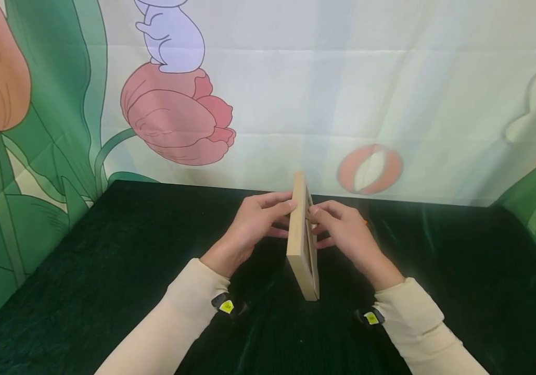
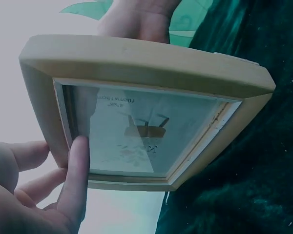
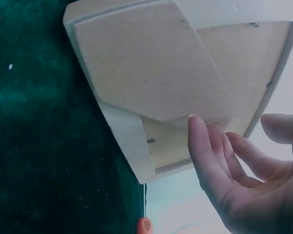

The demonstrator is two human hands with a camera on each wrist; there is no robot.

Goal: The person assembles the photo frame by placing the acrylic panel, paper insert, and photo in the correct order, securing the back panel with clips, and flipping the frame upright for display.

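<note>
A light wooden picture frame stands upright, edge-on in the head view. My left hand grips its front side, thumb at the edge. In the left wrist view one finger lies on the glass, over a sheet with a chair picture and size print. At the frame's back is my right hand, its fingers bent. The right wrist view shows its fingertips at the edge of the tan stand leg on the backing board.
A dark green velvety cloth covers the table. Behind it hangs a white curtain printed with tulips and a cartoon animal. In the right wrist view an orange object with a thin shaft lies beyond the frame.
</note>
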